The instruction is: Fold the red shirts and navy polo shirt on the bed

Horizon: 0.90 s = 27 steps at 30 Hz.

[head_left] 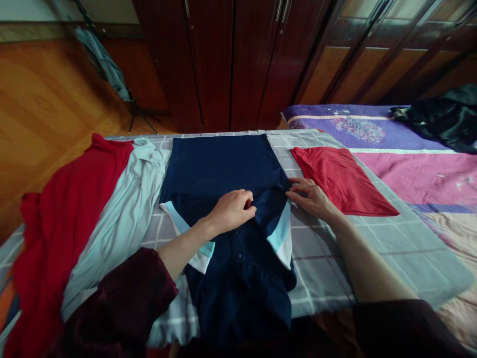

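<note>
A navy blue shirt [223, 164] with light-blue and white sleeve ends lies in front of me, its lower part flat and its upper part bunched toward me. Small buttons show on its front below my left hand. My left hand [233, 211] is closed over the middle of the shirt, pinching a fold of its fabric. At the shirt's right edge, my right hand [309, 196] has thumb and fingers closed on the cloth near a sleeve. The exact grip at the fingertips is partly hidden.
Left of the shirt lie a loose red garment [70, 199] and a pale grey-blue garment [122, 209]. A folded red garment [343, 179] lies to the right on the grey checked cloth [402, 248]. Beyond are a patterned bed [395, 174], dark clothing [443, 119] and wardrobe doors [238, 64].
</note>
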Motion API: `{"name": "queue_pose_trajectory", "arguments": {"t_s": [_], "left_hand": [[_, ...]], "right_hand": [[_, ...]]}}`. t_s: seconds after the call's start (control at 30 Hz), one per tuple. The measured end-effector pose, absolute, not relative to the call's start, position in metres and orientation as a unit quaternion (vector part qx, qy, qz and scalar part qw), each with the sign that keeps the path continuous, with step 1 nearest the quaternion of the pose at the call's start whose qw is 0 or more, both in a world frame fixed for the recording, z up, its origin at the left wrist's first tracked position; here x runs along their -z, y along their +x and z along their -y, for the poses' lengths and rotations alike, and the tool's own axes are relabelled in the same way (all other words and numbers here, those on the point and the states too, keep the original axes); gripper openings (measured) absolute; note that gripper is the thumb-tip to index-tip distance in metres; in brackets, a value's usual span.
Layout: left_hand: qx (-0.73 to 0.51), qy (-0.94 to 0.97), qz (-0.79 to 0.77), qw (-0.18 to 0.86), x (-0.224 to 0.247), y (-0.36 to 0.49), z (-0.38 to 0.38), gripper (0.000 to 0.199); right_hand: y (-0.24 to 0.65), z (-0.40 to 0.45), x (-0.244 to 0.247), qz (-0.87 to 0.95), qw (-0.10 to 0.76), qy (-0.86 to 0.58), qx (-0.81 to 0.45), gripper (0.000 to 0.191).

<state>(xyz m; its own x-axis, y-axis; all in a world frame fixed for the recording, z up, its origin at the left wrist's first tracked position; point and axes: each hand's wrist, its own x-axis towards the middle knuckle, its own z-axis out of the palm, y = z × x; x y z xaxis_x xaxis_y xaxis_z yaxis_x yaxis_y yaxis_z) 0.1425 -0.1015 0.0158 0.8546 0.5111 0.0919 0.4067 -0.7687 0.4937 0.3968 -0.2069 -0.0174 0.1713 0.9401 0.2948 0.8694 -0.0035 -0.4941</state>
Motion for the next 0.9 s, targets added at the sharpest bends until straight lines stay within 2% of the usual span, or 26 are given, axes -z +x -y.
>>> {"name": "queue_pose_trajectory", "arguments": {"t_s": [0.07, 0.27, 0.47, 0.9], "left_hand": [[-0.097, 0.925, -0.267, 0.252, -0.024, 0.140, 0.099, 0.007], [-0.020, 0.941, -0.298, 0.160, -0.029, 0.132, 0.091, 0.006], [-0.013, 0.969, -0.247, -0.007, -0.032, 0.131, 0.105, 0.013], [0.049, 0.961, -0.272, 0.000, -0.038, 0.127, 0.095, 0.012]], "right_hand": [[0.396, 0.208, 0.017, 0.643, 0.292, -0.705, -0.062, 0.030], [0.393, 0.207, 0.014, 0.646, 0.302, -0.698, -0.065, 0.025], [0.392, 0.204, 0.017, 0.636, 0.313, -0.703, -0.051, 0.019], [0.390, 0.206, 0.021, 0.629, 0.304, -0.715, -0.030, 0.021]]}}
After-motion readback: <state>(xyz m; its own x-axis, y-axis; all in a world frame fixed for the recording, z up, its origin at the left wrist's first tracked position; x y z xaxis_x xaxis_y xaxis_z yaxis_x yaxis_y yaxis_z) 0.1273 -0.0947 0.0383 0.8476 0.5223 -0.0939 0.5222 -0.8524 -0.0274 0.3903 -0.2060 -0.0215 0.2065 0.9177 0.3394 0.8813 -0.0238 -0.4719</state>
